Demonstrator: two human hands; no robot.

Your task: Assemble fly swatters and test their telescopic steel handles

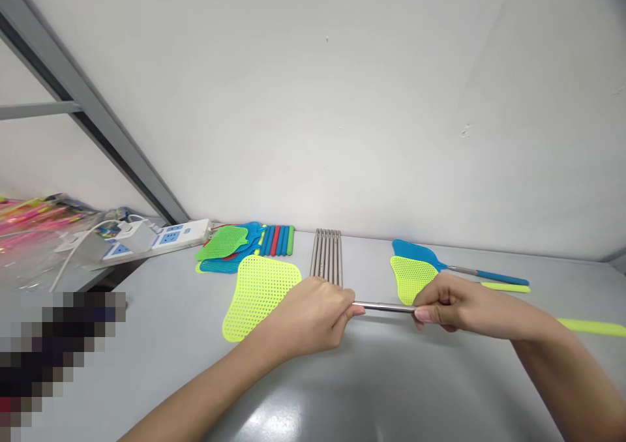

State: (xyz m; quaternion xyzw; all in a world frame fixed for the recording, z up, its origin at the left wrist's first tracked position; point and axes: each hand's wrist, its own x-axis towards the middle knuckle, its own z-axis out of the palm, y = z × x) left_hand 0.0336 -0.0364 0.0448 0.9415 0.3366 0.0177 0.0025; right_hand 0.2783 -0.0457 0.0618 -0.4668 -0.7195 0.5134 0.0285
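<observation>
My left hand [317, 315] is closed around the neck of a yellow-green fly swatter. Its perforated head [261, 292] sticks out to the left, above the table. Between my hands runs the swatter's thin metal rod [384, 307], held nearly level. My right hand [452, 305] pinches that rod between thumb and fingers. A yellow-green handle [591, 326] emerges beyond my right forearm, in line with the rod; the arm hides where they would join. Behind my left hand lies a row of metal rods [327, 256], partly covered by it.
At the back left are stacked green swatter heads [225, 241] and blue swatter heads [252, 236], beside several coloured handles [277, 240]. A blue swatter [415, 253] and a yellow-green swatter [411, 278] lie at the right. A power strip [171, 236] with cables stands left, near plastic-wrapped items [44, 233].
</observation>
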